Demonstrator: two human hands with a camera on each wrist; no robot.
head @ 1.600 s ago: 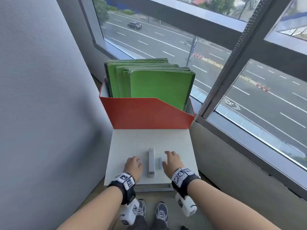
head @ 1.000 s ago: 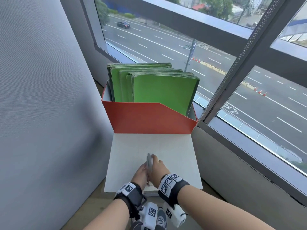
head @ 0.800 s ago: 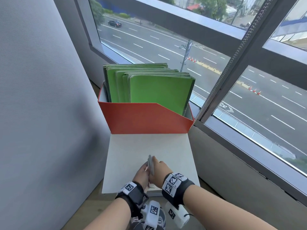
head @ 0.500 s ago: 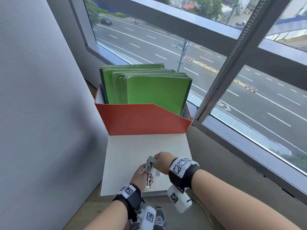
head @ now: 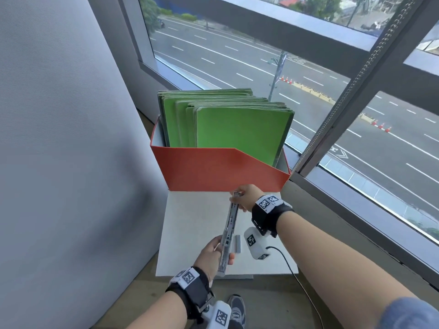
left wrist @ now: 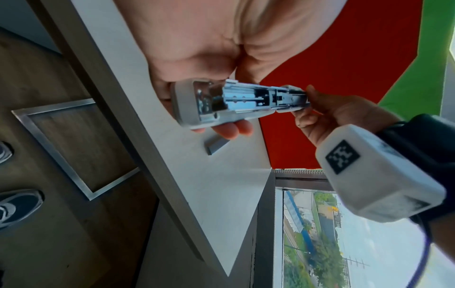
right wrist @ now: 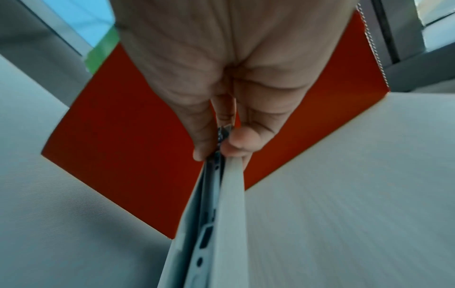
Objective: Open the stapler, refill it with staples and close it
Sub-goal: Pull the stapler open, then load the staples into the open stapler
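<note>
Grey plastic and bright metal: the stapler (head: 228,236), lower centre of the head view, now swung out nearly flat into one long line above the white tabletop (head: 190,224), where half a second ago it was only part-hinged and a second ago shut between your palms. Magazine channel exposed, seen in the left wrist view; whether any staples remain in it cannot be told.

Your left hand (head: 211,256): fingers curled round the near half, gripping it. Your right hand (head: 247,197): thumb and fingers pinching the far tip, drawn up toward the orange file box (head: 221,169) at frame centre.

Strip of staples (head: 238,243): lying on the tabletop just right of the stapler, untouched.

Status: opening looks done; loading comes next, so your right hand must let go of the tip to fetch the strip.

Green folders (head: 237,129): upright in the box, upper centre.
</note>
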